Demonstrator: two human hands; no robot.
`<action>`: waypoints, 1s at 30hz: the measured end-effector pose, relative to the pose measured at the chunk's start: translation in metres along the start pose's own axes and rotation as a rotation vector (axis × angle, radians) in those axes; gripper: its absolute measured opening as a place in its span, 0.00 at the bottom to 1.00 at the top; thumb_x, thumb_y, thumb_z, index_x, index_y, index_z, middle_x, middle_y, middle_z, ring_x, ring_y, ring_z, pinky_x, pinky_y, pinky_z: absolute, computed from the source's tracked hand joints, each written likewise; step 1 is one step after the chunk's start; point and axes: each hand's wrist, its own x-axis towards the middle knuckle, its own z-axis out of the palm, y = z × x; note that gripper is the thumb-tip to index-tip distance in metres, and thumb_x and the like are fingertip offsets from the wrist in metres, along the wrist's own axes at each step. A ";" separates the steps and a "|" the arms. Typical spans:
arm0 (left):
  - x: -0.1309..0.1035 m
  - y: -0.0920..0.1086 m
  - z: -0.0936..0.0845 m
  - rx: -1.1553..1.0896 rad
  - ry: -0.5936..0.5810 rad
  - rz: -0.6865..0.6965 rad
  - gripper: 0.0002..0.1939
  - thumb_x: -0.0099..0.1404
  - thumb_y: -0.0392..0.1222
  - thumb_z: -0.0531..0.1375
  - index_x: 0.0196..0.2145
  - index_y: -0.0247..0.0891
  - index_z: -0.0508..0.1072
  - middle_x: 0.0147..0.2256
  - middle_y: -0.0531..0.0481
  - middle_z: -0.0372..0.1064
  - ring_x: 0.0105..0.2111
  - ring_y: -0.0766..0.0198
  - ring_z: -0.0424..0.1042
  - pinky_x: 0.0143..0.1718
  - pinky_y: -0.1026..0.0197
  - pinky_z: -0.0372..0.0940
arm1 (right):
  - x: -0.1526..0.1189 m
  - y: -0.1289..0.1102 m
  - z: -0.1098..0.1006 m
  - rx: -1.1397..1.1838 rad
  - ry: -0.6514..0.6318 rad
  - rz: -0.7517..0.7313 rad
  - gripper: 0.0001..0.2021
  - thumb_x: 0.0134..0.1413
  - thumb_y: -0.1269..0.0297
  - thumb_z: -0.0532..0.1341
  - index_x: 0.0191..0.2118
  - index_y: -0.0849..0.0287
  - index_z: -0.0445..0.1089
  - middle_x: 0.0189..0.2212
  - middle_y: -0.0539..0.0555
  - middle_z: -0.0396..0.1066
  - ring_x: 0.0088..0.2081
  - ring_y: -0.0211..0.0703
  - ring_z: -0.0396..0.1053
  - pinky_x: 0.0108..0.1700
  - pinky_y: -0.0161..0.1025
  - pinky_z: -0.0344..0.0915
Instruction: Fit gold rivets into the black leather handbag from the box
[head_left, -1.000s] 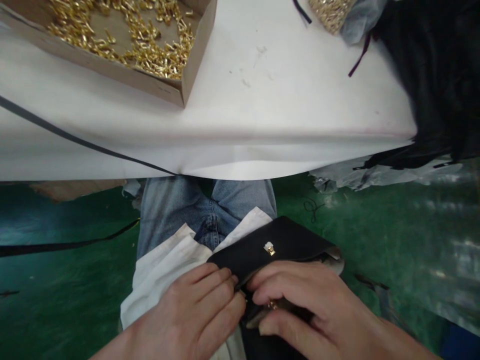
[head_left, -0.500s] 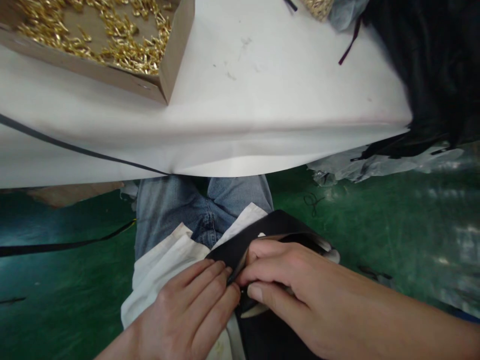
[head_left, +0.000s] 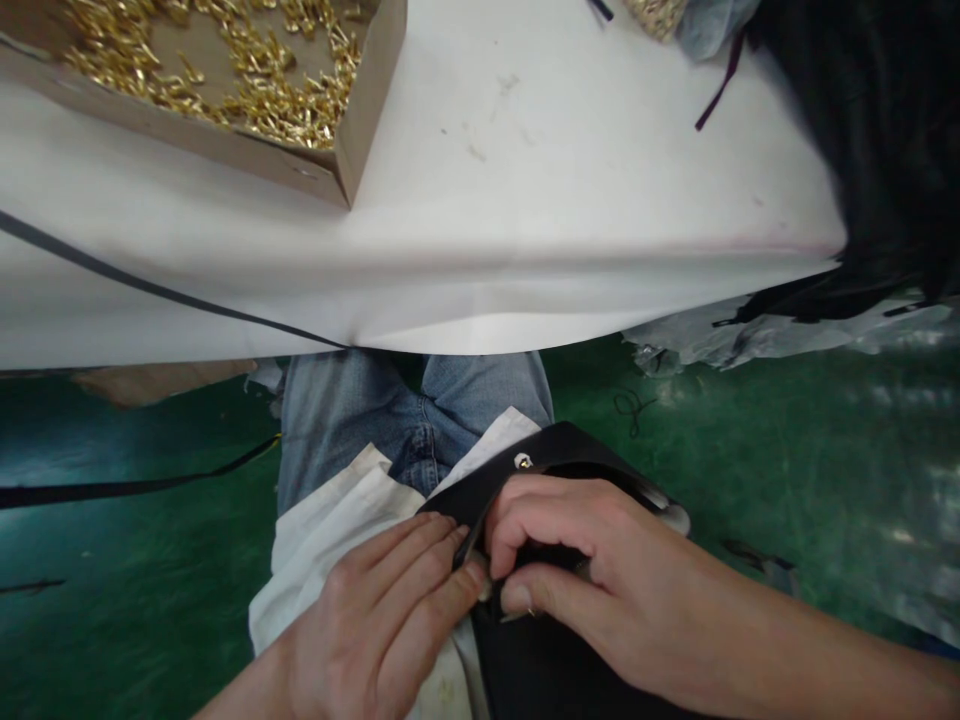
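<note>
At near centre, left hand (head_left: 397, 605) clamped on the edge of a black pouch (head_left: 529, 660); right hand (head_left: 592, 570) curled at its opening, cannot tell whether gripping. Judgement: pin that edge steady close beside the right fingertips, avoid creasing. Just beyond: metal fitting (head_left: 523, 461). Far left, on tabletop (head_left: 570, 150): box (head_left: 371, 105) of gold parts (head_left: 300, 110).

Bag (head_left: 532, 665): black, smooth, slanted, near edge gripped in my left hand (head_left: 405, 600). Mouth gaping, dark, under my right hand (head_left: 577, 550). Gold fitting (head_left: 523, 461), whitish surround, on upper panel. Far right corner pale. Tiny gold bit (head_left: 531, 611) by my right thumb, mostly hidden.
</note>
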 end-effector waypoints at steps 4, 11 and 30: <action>0.000 -0.002 0.003 0.007 0.011 0.038 0.15 0.80 0.29 0.52 0.47 0.26 0.79 0.41 0.38 0.84 0.47 0.53 0.85 0.54 0.53 0.82 | -0.001 0.010 0.000 0.078 0.001 -0.122 0.12 0.61 0.85 0.68 0.37 0.58 0.78 0.40 0.47 0.80 0.44 0.36 0.78 0.48 0.32 0.71; 0.003 -0.001 -0.003 -0.024 -0.089 0.080 0.14 0.80 0.30 0.52 0.47 0.26 0.79 0.41 0.36 0.84 0.47 0.51 0.84 0.53 0.50 0.83 | -0.005 0.013 0.004 0.029 0.084 -0.072 0.10 0.65 0.80 0.65 0.37 0.57 0.77 0.34 0.44 0.79 0.36 0.33 0.76 0.44 0.29 0.69; 0.011 0.000 0.004 -0.065 -0.002 0.096 0.18 0.81 0.28 0.47 0.44 0.28 0.77 0.38 0.39 0.84 0.42 0.54 0.86 0.51 0.53 0.82 | 0.004 -0.006 0.001 0.052 -0.038 0.307 0.10 0.63 0.76 0.64 0.31 0.58 0.75 0.25 0.42 0.68 0.29 0.33 0.61 0.29 0.31 0.56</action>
